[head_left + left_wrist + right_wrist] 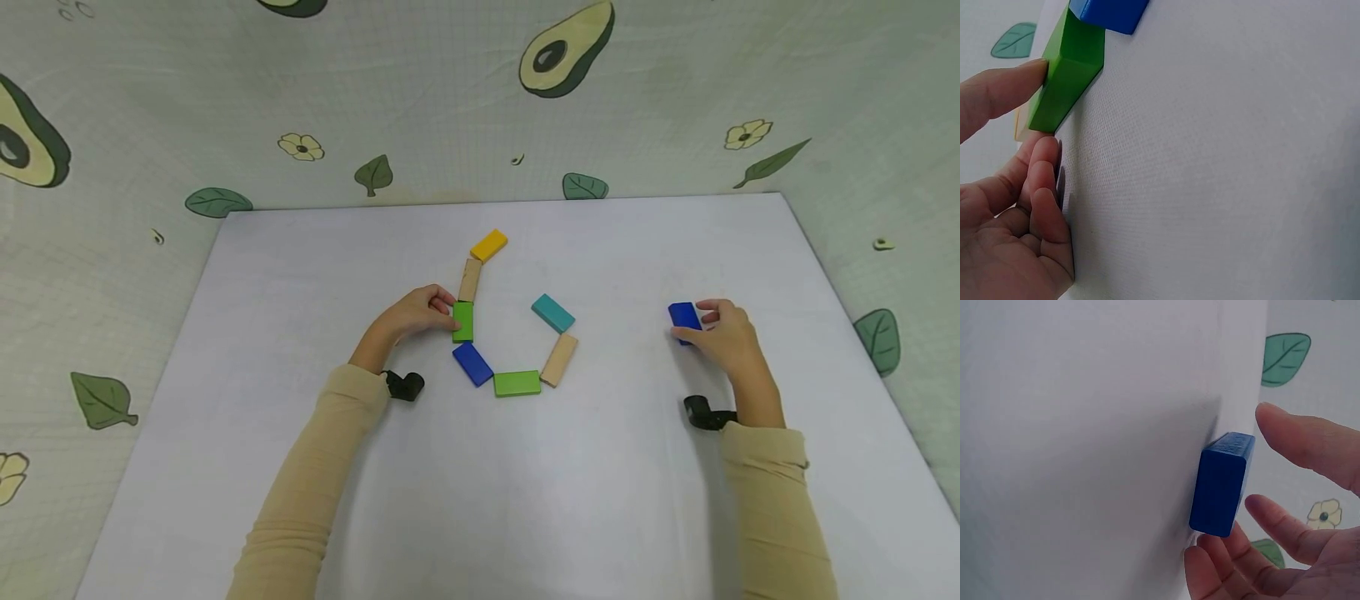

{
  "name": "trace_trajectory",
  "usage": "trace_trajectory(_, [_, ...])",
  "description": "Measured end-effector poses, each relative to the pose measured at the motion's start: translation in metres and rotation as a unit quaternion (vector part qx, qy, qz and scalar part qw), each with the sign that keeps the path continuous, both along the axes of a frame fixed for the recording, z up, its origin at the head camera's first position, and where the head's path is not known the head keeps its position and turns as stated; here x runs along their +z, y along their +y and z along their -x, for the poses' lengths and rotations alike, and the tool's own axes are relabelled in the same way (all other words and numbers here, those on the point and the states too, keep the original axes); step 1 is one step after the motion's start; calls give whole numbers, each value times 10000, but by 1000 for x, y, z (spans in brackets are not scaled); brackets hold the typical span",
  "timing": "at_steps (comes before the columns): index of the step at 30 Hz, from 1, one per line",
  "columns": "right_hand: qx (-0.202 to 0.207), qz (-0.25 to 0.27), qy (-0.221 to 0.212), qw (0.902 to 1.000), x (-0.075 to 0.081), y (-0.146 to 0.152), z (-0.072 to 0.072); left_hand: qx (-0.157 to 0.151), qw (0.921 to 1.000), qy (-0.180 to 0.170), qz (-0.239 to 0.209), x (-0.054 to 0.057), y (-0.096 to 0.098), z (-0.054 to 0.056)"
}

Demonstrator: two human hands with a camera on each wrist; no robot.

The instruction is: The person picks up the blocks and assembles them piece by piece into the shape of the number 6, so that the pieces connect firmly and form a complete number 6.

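Observation:
A curved line of blocks lies on the white table. My left hand (420, 310) is at its left side, thumb on a green block (462, 322) and fingers curled at the block's far end in the left wrist view. A wooden block (470, 280) and a yellow block (489, 245) continue beyond it; a blue block (473, 364) sits at its near end. Off to the right, my right hand (726, 337) is around another blue block (684, 322). In the right wrist view its thumb stands apart from that block, while fingertips are right at the lower end.
The line goes on with a second green block (517, 383), a second wooden block (559, 360) and a teal block (553, 313), curving up on the right. A patterned cloth (450, 100) hangs behind the table. Dark cameras (406, 386) are worn at both wrists.

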State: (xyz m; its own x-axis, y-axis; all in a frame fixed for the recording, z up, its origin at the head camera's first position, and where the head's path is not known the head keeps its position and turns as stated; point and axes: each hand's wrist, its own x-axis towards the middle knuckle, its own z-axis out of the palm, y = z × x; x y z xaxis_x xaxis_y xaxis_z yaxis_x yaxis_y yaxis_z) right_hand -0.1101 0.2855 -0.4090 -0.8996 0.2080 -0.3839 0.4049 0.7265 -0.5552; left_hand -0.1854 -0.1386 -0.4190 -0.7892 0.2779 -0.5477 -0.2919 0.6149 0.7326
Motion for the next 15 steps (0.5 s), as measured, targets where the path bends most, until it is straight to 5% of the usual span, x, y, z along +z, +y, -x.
trace_trajectory(15, [-46, -122, -97, 9999, -3, -1, 0, -15, 10000, 51, 28, 0, -1, -1])
